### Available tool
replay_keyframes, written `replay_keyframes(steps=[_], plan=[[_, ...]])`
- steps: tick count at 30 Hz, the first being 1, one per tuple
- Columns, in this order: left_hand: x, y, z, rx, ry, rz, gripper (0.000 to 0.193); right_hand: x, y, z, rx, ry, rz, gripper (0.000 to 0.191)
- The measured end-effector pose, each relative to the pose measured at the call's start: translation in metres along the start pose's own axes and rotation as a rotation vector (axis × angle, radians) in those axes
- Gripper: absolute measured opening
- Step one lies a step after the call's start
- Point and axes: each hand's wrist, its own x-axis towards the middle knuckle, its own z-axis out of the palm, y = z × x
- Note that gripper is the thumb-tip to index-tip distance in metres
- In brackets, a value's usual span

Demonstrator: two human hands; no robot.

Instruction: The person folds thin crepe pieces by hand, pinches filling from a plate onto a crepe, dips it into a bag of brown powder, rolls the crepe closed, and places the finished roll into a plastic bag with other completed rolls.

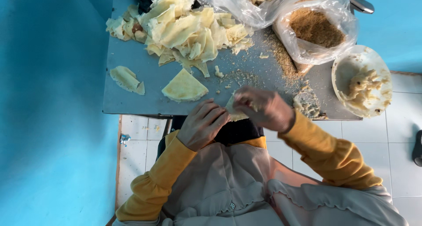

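My left hand (pixel 203 124) and my right hand (pixel 263 108) meet at the near edge of the grey table (pixel 132 63), both closed on one pale yellow folded wrapper piece (pixel 233 113) between them. The right hand wears a thin clear glove and looks blurred. A fan-shaped folded wrapper (pixel 184 87) lies on the table just beyond my left hand. Another smaller folded wrapper (pixel 127 79) lies further left.
A heap of torn pale wrapper sheets (pixel 184 26) covers the table's far side. A clear bag of brown crumbs (pixel 315 29) stands at the right, with crumbs spilled beside it. A white bowl of pale filling (pixel 361 82) sits at the right edge. Blue wall on the left, white floor tiles below.
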Motion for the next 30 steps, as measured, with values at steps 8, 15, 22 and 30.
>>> replay_keyframes(steps=[8, 15, 22, 30], plan=[[-0.002, 0.005, 0.001, 0.007, 0.048, -0.067, 0.014, -0.039, -0.007, 0.002, -0.483, 0.090, -0.302, 0.048], [-0.001, 0.009, 0.000, 0.104, 0.070, -0.072, 0.012, -0.059, 0.012, 0.016, -0.502, 0.225, -0.281, 0.049], [-0.006, 0.022, -0.002, 0.306, 0.028, -0.048, 0.017, -0.061, 0.001, 0.017, -0.630, 0.145, -0.295, 0.045], [-0.009, 0.035, 0.012, 0.186, 0.027, -0.066, 0.026, -0.062, -0.004, 0.028, -0.737, 0.284, -0.341, 0.045]])
